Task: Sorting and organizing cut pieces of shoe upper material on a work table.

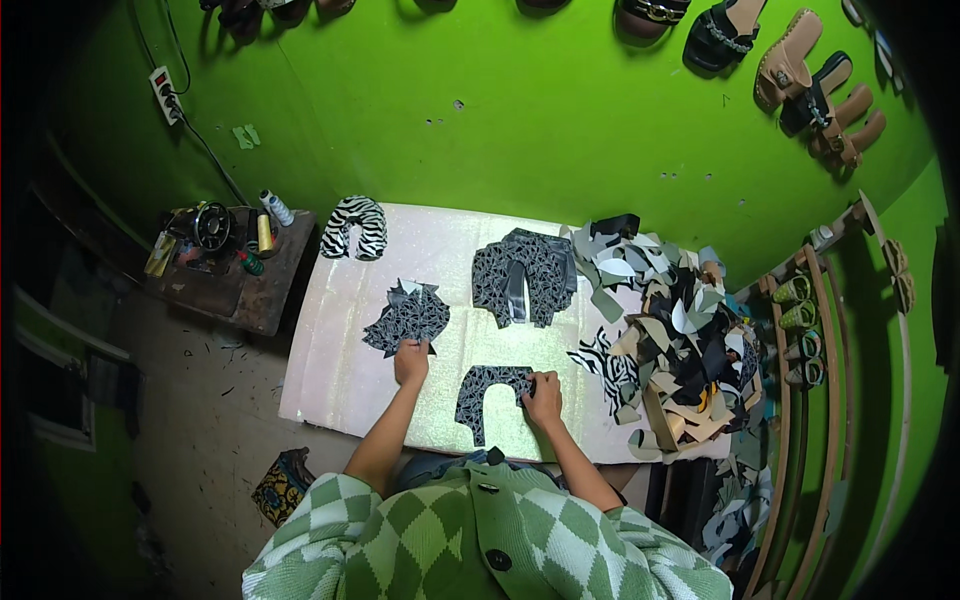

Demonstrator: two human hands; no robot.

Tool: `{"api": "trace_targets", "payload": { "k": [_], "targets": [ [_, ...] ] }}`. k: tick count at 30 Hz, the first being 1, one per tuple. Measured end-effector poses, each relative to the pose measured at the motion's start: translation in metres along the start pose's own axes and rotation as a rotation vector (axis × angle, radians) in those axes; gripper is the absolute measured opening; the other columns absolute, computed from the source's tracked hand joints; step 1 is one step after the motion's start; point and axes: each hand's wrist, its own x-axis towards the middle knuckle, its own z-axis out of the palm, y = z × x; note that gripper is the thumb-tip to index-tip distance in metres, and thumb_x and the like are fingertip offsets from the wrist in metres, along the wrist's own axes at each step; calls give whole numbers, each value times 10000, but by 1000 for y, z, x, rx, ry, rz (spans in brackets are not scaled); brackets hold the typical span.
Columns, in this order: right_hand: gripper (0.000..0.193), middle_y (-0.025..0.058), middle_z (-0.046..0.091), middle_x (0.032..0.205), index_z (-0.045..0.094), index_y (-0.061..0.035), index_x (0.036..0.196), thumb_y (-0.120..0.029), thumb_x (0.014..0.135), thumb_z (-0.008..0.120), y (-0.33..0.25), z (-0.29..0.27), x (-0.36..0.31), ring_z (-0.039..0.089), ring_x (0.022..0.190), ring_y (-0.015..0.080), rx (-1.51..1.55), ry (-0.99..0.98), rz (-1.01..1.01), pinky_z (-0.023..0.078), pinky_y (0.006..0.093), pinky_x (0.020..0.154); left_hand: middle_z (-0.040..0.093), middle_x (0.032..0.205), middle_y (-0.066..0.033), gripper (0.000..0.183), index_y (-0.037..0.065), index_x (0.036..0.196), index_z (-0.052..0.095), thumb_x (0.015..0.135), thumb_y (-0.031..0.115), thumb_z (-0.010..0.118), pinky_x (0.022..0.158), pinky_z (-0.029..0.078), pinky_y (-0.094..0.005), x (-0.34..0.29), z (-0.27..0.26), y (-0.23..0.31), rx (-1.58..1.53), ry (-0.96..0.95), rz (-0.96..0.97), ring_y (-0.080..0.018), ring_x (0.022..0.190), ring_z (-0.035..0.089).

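Right hand on one U-shaped piece

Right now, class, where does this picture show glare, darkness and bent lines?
Head view: glare brightens the pale table cover inside the U-shaped patterned piece; head view, corners: black vignetting; head view, right side: the wooden rack bows with fisheye distortion.

You have bare bench on the left and between the two patterned piles; the scrap heap blocks your right, the wall the far side.
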Motion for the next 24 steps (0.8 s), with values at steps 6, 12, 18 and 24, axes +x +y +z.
{"api": "trace_targets", "payload": {
  "k": [6, 12, 18, 24],
  "targets": [
    [383, 133, 456, 937, 556, -92, 955, -110, 610, 721, -3, -9, 0, 500, 886, 303, 11, -129, 19, 441, 371, 769, 615, 739, -24, 210, 50, 884, 598, 754, 201, 663, 540, 425, -227, 12, 26, -33, -532, -274, -88, -96, 552, 535],
    [315, 101, 548, 903, 586, -25, 1004, -179, 742, 669, 0, 8, 4, 538, 837, 206, 315, -114, -18, 442, 293, 764, 565, 744, 37, 170, 114, 912, 595, 782, 199, 664, 485, 330, -154, -45, 29, 13, -705, -806, -245, -21, 575, 448],
    [237, 46, 595, 835, 554, 49, 976, -148, 846, 574, -31, 1, 37, 545, 789, 86, 1027, -175, 120, 437, 217, 711, 591, 802, -4, 262, 37, 1010, 543, 790, 129, 650, 710, 440, -223, -59, 29, 38, -445, -1071, 196, -85, 782, 551],
    [159, -18, 519, 744, 525, -38, 999, -78, 846, 532, -30, -27, 58, 490, 672, 48, 670, -330, -88, 418, 179, 591, 604, 820, -69, 346, 23, 1041, 499, 752, 92, 677, 687, 467, -247, -30, 22, 41, -641, -692, 273, -140, 742, 578]
  ]
}}
